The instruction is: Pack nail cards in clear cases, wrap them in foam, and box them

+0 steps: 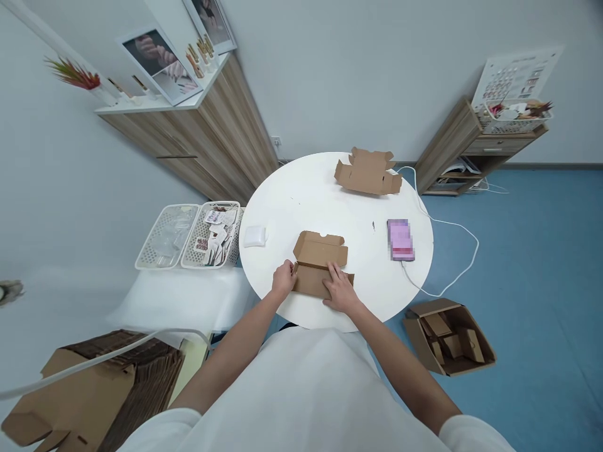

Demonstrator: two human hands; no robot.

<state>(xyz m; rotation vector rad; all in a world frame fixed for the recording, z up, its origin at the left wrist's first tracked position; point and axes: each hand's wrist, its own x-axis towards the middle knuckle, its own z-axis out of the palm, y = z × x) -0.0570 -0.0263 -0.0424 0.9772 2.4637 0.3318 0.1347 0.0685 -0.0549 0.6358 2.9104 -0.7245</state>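
In front of me on the white round table [306, 194] lies a partly folded brown cardboard box [318, 251], its lid panel and side flaps spread away from me. My left hand [283, 278] pinches the flap at the box's near left corner. Fingers stretched out, my right hand [340, 289] lies flat on the near panel, towards its right end. A second cardboard blank [367, 172], unfolded with its flaps out, rests at the far edge of the table.
Left on the table is a small white packet [255, 236]; right, a blurred purple device [400, 240] with a white cable [464, 229]. A carton of folded boxes [450, 339] stands on the floor at right. Stacked cardboard blanks [94, 395] and white baskets [211, 235] are at left.
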